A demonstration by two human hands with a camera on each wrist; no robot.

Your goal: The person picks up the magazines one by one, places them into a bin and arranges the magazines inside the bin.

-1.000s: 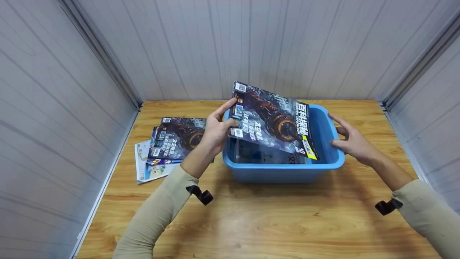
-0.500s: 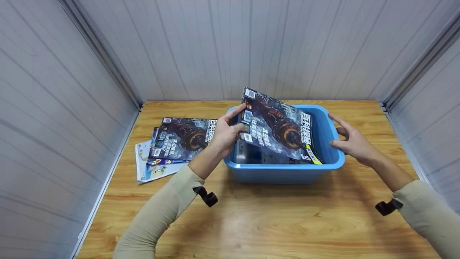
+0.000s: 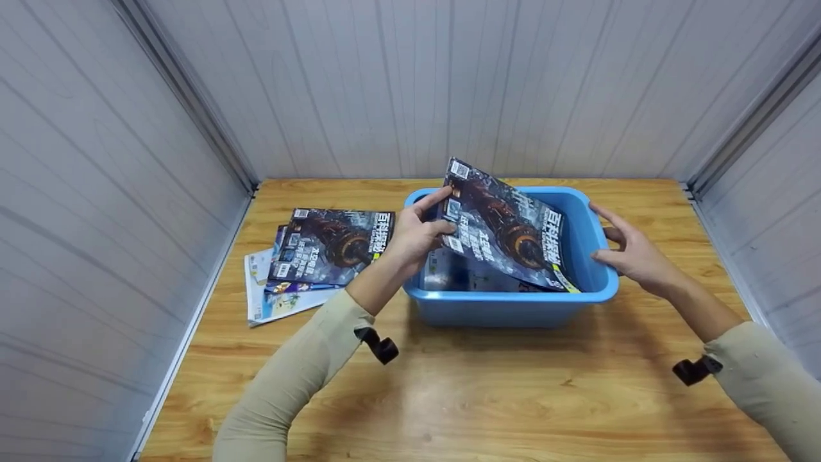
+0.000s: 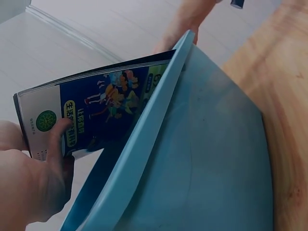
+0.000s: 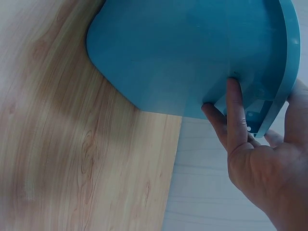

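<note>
A blue plastic tub [image 3: 513, 305] with rounded corners and a thick rolled rim sits right of centre in the head view, on a wooden tabletop [image 3: 481, 398] with a glossy, honey-coloured grain. Inside it, flat on the bottom, lies a pale printed sheet or magazine [image 3: 449, 273], only partly seen. Above that, a glossy dark-covered magazine [image 3: 507, 234] tilts steeply into the tub, its upper corner rising over the far rim and its lower, yellow-tipped corner resting down near the front right inside wall. The left hand [image 3: 417, 234] pinches this magazine at its left edge, thumb on the cover and fingers curled behind; the left wrist view shows the fingers against the blue and white back cover [image 4: 96, 113], just beside the tub's rim. The right hand [image 3: 632, 253] rests on the right end of the tub, thumb over the rim and straight fingers pressed to the outer wall under the lip, as the right wrist view shows. At left of the frame a loose, fanned stack of magazines [image 3: 321, 256] lies flat on the table, its top cover matching the held one. Pale ribbed panels [image 3: 397, 83] wall in the table on three sides. Compared with a second ago, the held magazine has shifted right and sunk deeper into the tub, uncovering more of the stack; the right hand has stayed put.
</note>
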